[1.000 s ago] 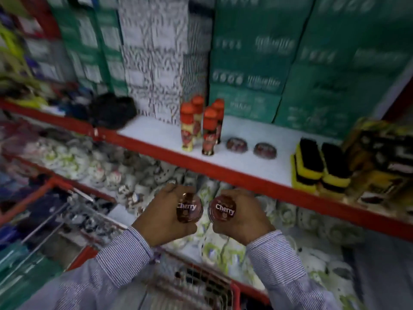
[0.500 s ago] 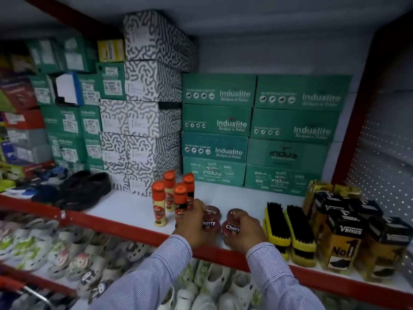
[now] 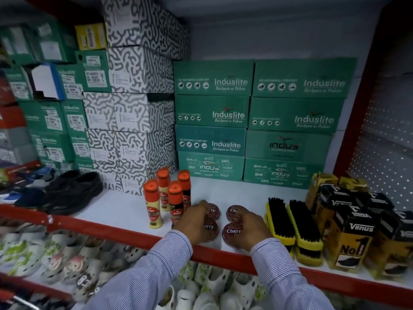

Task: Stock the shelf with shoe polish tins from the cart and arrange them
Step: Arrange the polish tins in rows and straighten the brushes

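Observation:
Several round dark-red Cherry shoe polish tins lie flat on the white shelf, in two rows of two. My left hand grips the front left tin, just behind which sits the back left tin. My right hand rests on the front right tin, with the back right tin partly under its fingers. Both front tins sit on the shelf near its red front edge. The cart is out of view.
Orange-capped Kiwi polish bottles stand just left of the tins. Yellow-backed black brushes lie to the right, then Venus boxes. Green Induslite boxes and patterned boxes fill the back. Black shoes sit at the left.
Both hands rose from below the shelf with a tin each, reached onto it and set the tins down in front of the two tins lying there.

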`<state>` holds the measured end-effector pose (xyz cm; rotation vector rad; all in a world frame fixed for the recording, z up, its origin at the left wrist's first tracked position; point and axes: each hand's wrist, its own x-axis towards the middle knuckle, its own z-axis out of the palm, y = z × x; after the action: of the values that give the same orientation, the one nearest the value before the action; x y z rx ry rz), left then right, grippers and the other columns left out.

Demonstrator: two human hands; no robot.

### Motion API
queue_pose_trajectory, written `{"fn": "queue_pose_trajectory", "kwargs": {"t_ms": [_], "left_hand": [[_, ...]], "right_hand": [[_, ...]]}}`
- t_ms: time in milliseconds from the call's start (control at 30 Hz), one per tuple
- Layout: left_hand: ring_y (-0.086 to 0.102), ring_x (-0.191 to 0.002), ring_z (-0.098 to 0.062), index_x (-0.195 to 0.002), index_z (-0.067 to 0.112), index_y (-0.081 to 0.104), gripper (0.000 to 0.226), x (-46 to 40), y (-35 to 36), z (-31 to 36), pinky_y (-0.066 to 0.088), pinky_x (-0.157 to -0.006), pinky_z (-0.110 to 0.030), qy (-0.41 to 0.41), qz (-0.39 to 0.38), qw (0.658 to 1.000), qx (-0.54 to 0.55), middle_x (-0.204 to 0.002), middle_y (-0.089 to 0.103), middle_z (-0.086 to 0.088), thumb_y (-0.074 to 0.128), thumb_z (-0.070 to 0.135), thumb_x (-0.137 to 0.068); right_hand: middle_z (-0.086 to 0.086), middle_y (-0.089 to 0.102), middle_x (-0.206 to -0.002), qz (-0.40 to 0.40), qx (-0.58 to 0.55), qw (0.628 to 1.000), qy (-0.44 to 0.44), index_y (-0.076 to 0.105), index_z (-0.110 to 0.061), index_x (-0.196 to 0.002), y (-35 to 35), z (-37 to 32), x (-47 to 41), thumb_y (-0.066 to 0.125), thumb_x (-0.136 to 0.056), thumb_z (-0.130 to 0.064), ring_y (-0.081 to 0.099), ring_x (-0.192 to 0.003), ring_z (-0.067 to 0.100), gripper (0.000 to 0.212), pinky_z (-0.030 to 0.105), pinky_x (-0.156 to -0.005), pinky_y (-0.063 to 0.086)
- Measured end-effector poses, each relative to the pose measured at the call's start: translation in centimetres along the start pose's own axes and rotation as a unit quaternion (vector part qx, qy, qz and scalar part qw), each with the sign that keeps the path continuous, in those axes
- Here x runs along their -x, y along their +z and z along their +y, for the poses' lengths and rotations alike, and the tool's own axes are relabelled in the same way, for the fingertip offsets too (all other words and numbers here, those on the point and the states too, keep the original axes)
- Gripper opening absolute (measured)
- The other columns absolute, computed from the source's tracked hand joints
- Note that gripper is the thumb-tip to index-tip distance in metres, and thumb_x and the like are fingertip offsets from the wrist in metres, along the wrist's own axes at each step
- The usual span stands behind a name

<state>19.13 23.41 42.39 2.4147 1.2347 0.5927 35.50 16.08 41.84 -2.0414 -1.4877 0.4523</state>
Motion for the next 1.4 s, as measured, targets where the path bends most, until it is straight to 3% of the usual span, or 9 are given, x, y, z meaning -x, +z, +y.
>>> {"fn": "queue_pose_trajectory", "kwargs": {"t_ms": [133, 267, 467, 633, 800, 1067, 1267, 1400], "left_hand": [[0.069, -0.100, -0.025, -0.100, 0.020, 0.072, 0.022, -2.3, 0.3, 0.3, 0.055, -0.087, -0.031, 0.011, 0.036, 0.999, -0.016, -0.105, 0.074, -0.005, 0.067, 0.026, -0.079], [0.069, -0.100, -0.027, -0.098, 0.014, 0.075, 0.021, -3.9, 1.3, 0.1, 0.057, -0.087, -0.036, -0.012, 0.037, 0.999, -0.004, -0.105, 0.076, -0.009, 0.065, 0.027, -0.084], [0.069, -0.098, -0.026, -0.098, 0.014, 0.078, 0.020, -5.0, 2.6, -0.9, 0.047, -0.077, -0.023, -0.029, 0.057, 0.998, 0.008, -0.102, 0.076, -0.010, 0.069, 0.025, -0.083], [0.071, -0.093, -0.026, -0.094, 0.014, 0.079, 0.021, -5.7, 2.8, -1.3, 0.054, -0.079, -0.026, -0.025, 0.047, 0.998, 0.030, -0.095, 0.077, -0.010, 0.073, 0.028, -0.079], [0.070, -0.095, -0.027, -0.100, 0.018, 0.080, 0.018, -5.6, 3.0, -1.3, 0.043, -0.076, -0.019, 0.008, 0.052, 0.998, 0.034, -0.097, 0.077, -0.012, 0.071, 0.021, -0.084], [0.070, -0.096, -0.025, -0.100, 0.018, 0.080, 0.017, -5.2, 2.6, -1.1, 0.042, -0.076, -0.017, 0.030, 0.058, 0.997, 0.034, -0.099, 0.078, -0.010, 0.071, 0.019, -0.085], [0.069, -0.097, -0.023, -0.100, 0.020, 0.080, 0.024, -3.6, 1.1, -0.5, 0.054, -0.091, -0.030, 0.053, 0.075, 0.995, 0.034, -0.103, 0.076, -0.006, 0.066, 0.009, -0.084], [0.070, -0.083, -0.022, -0.092, 0.017, 0.076, 0.016, -1.0, 0.2, -0.2, 0.055, -0.076, -0.030, 0.089, 0.087, 0.992, -0.001, -0.088, 0.076, -0.010, 0.067, 0.013, -0.079]], "right_hand": [[0.006, 0.075, -0.108, 0.068, 0.006, 0.998, -0.010, 0.075, -0.023, -0.100, -0.8, -0.7, -1.3, 0.067, -0.079, -0.016, 0.068, -0.104, 0.028, 0.023, 0.036, -0.092, 0.055], [0.010, 0.076, -0.098, 0.066, 0.033, 0.997, -0.007, 0.077, -0.024, -0.089, -0.2, -0.7, -2.3, 0.057, -0.079, -0.008, 0.070, -0.095, 0.031, 0.028, 0.036, -0.082, 0.058], [0.012, 0.072, -0.079, 0.063, 0.069, 0.996, -0.016, 0.072, -0.028, -0.083, 0.3, 0.1, -3.7, 0.054, -0.070, -0.004, 0.068, -0.079, 0.032, 0.032, 0.035, -0.064, 0.057], [0.015, 0.074, -0.088, 0.078, 0.059, 0.995, -0.027, 0.075, -0.023, -0.089, 0.3, 0.1, -3.7, 0.058, -0.073, -0.005, 0.068, -0.083, 0.034, 0.030, 0.041, -0.072, 0.060], [0.011, 0.073, -0.081, 0.071, 0.053, 0.996, -0.025, 0.074, -0.029, -0.082, 0.5, 0.2, -3.7, 0.058, -0.074, -0.009, 0.068, -0.081, 0.031, 0.027, 0.037, -0.068, 0.059], [0.015, 0.075, -0.094, 0.069, 0.029, 0.996, -0.040, 0.076, -0.023, -0.088, 0.3, -0.3, -3.2, 0.062, -0.077, -0.009, 0.069, -0.088, 0.033, 0.023, 0.042, -0.080, 0.059], [0.007, 0.078, -0.102, 0.086, 0.000, 0.995, -0.050, 0.076, -0.030, -0.096, -0.4, 0.2, -2.1, 0.064, -0.082, -0.017, 0.071, -0.091, 0.025, 0.023, 0.038, -0.084, 0.059], [0.007, 0.076, -0.111, 0.072, 0.021, 0.996, -0.056, 0.076, -0.030, -0.107, -0.6, 1.1, -0.5, 0.069, -0.084, -0.024, 0.071, -0.099, 0.024, 0.024, 0.035, -0.093, 0.056]]}}
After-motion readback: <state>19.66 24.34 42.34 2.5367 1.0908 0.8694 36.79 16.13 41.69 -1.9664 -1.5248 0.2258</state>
